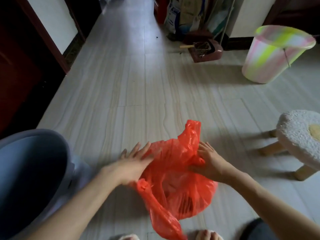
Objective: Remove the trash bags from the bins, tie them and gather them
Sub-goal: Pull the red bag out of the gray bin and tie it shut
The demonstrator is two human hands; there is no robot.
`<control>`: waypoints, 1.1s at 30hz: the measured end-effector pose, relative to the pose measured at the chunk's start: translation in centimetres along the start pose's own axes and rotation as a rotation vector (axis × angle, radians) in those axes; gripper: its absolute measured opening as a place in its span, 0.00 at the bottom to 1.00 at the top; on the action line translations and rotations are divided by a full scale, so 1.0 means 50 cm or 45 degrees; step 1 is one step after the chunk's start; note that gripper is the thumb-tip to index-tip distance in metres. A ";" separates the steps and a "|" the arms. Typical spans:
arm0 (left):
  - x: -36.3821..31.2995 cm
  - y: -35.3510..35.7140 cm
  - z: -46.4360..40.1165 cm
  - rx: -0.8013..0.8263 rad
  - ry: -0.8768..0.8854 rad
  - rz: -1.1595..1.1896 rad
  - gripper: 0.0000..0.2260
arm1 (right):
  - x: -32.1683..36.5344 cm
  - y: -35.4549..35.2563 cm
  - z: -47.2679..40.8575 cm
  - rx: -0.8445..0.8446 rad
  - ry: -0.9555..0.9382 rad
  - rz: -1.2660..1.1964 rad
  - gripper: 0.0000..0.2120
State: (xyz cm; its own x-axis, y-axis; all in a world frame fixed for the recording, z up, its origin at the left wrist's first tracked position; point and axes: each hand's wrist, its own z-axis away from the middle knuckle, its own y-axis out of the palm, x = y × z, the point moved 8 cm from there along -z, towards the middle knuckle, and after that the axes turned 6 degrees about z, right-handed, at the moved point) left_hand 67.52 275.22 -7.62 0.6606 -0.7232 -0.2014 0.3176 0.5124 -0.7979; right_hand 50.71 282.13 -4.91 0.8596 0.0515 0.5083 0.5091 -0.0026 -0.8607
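A red plastic trash bag (176, 179) sits on the pale floor just in front of my feet, bulging with rubbish, its mouth loose and one handle strip trailing toward me. My left hand (136, 161) lies against the bag's left side with fingers spread flat, blurred by motion. My right hand (207, 160) pinches the bag's plastic on the right near its raised upper flap. A grey-blue bin (34, 170) stands at my left with no bag visible inside. A pink and yellow-green bin (275, 54) stands at the far right.
A white fluffy stool (301, 139) with wooden legs stands to the right. A dark red dustpan (206, 51) with debris lies near boxes and bags (183, 14) at the back. A dark door (20, 66) lines the left side.
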 end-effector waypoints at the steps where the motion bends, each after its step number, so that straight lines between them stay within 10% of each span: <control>1: -0.044 0.012 -0.004 -0.152 0.149 -0.199 0.36 | -0.003 0.001 -0.002 -0.101 0.014 -0.056 0.08; 4: -0.114 0.017 -0.001 -0.574 0.544 -0.382 0.28 | -0.052 0.006 0.005 -0.230 0.414 -0.570 0.09; 7: -0.123 -0.016 0.005 -0.704 0.813 0.301 0.20 | -0.098 -0.004 0.018 -0.455 0.732 -1.264 0.08; 13: 0.042 -0.088 -0.042 -1.177 -0.216 1.718 0.15 | -0.185 0.009 0.038 -0.781 1.186 -1.497 0.12; 19: 0.002 -0.045 -0.084 -0.870 -0.288 1.565 0.11 | -0.111 0.025 -0.004 -0.488 0.629 -1.013 0.10; 21: -0.020 -0.061 -0.087 -0.701 -0.079 1.474 0.05 | -0.092 0.033 -0.007 -0.187 0.450 -0.783 0.33; 23: -0.029 -0.065 -0.087 -0.534 0.058 1.145 0.23 | -0.078 0.047 0.000 0.059 0.390 -0.461 0.43; 26: -0.026 -0.062 -0.080 -0.515 0.091 0.803 0.27 | -0.064 0.049 -0.001 0.052 0.308 -0.124 0.29; 33: -0.010 -0.073 -0.059 -0.607 0.055 0.680 0.12 | -0.109 0.061 -0.012 -0.129 0.545 -0.641 0.09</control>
State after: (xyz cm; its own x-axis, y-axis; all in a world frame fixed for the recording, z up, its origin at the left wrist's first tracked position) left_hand 64.01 272.34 -6.30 0.6123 -0.4529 -0.6480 -0.3797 0.5505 -0.7435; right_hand 47.62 281.24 -10.29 0.4466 -0.3295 0.8318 0.8362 -0.1770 -0.5190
